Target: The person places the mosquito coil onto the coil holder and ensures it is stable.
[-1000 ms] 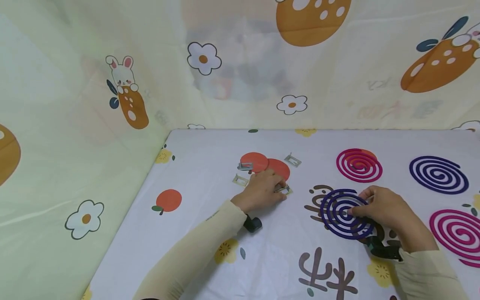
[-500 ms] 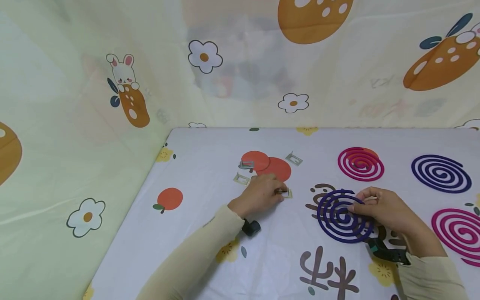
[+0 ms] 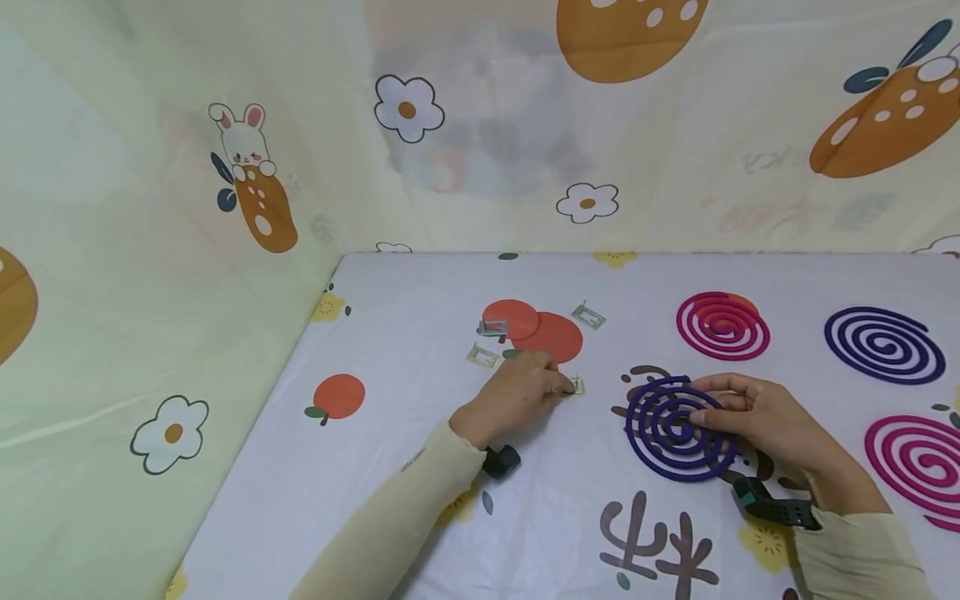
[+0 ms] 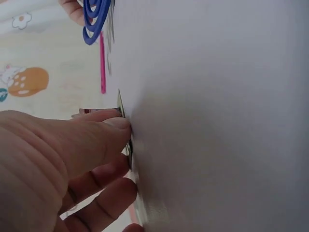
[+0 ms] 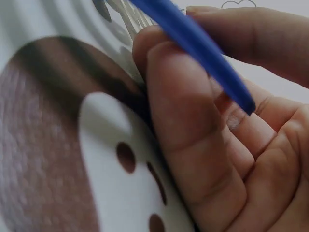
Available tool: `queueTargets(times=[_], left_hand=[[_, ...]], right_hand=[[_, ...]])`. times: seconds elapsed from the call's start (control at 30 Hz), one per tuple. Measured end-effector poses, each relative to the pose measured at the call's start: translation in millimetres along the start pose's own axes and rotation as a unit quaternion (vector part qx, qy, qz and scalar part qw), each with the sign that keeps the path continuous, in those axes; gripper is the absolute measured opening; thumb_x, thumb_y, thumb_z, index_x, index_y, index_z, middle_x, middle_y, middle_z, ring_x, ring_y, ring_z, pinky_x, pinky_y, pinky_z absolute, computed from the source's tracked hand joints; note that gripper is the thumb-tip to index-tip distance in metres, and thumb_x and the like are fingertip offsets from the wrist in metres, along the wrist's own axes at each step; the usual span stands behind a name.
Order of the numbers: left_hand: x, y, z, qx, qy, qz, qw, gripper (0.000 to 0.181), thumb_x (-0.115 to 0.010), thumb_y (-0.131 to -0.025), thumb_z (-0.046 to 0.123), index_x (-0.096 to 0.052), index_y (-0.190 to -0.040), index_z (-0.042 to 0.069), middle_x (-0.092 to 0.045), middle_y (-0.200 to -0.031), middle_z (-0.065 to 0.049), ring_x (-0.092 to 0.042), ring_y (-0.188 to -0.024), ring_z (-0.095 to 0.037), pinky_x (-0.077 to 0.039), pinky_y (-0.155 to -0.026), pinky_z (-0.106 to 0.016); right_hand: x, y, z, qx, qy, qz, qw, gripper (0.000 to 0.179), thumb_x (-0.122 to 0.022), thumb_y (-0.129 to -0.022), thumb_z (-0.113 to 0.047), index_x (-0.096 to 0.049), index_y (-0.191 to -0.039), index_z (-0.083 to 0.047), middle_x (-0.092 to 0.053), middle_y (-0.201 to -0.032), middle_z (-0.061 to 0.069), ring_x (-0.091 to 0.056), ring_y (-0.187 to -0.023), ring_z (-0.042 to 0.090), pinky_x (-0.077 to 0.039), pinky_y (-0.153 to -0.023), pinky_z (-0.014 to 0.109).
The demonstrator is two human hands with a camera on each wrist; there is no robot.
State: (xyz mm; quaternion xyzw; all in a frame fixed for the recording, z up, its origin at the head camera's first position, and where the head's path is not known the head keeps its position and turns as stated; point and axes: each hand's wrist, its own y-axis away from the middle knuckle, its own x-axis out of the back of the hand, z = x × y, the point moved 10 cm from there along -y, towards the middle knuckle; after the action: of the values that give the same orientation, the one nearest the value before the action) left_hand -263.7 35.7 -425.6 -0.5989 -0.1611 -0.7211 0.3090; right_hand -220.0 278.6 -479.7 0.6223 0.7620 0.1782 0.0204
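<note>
In the head view, my right hand [image 3: 768, 429] pinches a dark blue mosquito coil [image 3: 680, 430] by its right side and holds it close over the tablecloth. The right wrist view shows the coil's blue outer end [image 5: 203, 58] between thumb and fingers. Left of it, my left hand [image 3: 517, 398] pinches a small metal coil stand [image 3: 578, 386], partly hidden by the fingers. In the left wrist view the stand's thin plate [image 4: 121, 100] is edge-on at the cloth, thumb on its near side, with a narrow prong sticking up from it.
Behind the left hand lie three more stands: one silver [image 3: 493, 329], one pale [image 3: 483, 357], one farther back [image 3: 589, 316]. A pink coil [image 3: 723, 327], another blue coil [image 3: 886, 344] and a larger-looking pink coil [image 3: 933, 467] lie to the right. Patterned cloth walls [image 3: 480, 167] rise behind and left.
My right hand has brought the blue coil a little to the left, towards the stand. The left hand has shifted slightly nearer the body, still at its stand.
</note>
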Motion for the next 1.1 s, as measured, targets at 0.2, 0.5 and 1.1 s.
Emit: queueTargets(times=[0.2, 0.5, 1.1], left_hand=[[-1.3, 5.8, 4.8, 0.003, -0.051, -0.018, 0.9985, 0.025, -0.071, -0.101, 0.022, -0.079, -0.125, 0.024, -0.068, -0.108, 0.000, -0.059, -0.096, -0.015, -0.049, -0.080, -0.025], [-2.7, 12.3, 7.5, 0.019, -0.046, -0.040, 0.9979, 0.027, -0.071, -0.101, 0.023, -0.078, -0.127, 0.023, -0.069, -0.120, -0.001, -0.062, -0.105, -0.018, -0.052, -0.086, -0.028], [-12.8, 22.7, 16.7, 0.020, -0.058, -0.075, 0.9953, 0.035, -0.070, -0.101, 0.030, -0.072, -0.135, 0.024, -0.065, -0.134, -0.002, -0.059, -0.118, -0.021, -0.053, -0.095, -0.033]], right_hand=[[-1.8, -0.2, -5.4, 0.015, 0.025, -0.008, 0.9995, 0.056, -0.075, -0.097, -0.013, -0.049, -0.142, 0.007, -0.078, -0.100, 0.005, -0.076, -0.087, 0.019, -0.063, -0.075, 0.033], [-7.4, -0.7, -9.4, 0.022, 0.024, -0.013, 0.9994, 0.064, -0.076, -0.096, -0.013, -0.044, -0.147, 0.010, -0.078, -0.105, 0.006, -0.076, -0.091, 0.017, -0.062, -0.078, 0.031], [-14.0, -2.4, -6.8, 0.045, -0.023, -0.020, 0.9985, 0.057, -0.074, -0.095, -0.002, -0.049, -0.145, 0.008, -0.077, -0.111, -0.004, -0.075, -0.095, 0.012, -0.062, -0.079, 0.028]])
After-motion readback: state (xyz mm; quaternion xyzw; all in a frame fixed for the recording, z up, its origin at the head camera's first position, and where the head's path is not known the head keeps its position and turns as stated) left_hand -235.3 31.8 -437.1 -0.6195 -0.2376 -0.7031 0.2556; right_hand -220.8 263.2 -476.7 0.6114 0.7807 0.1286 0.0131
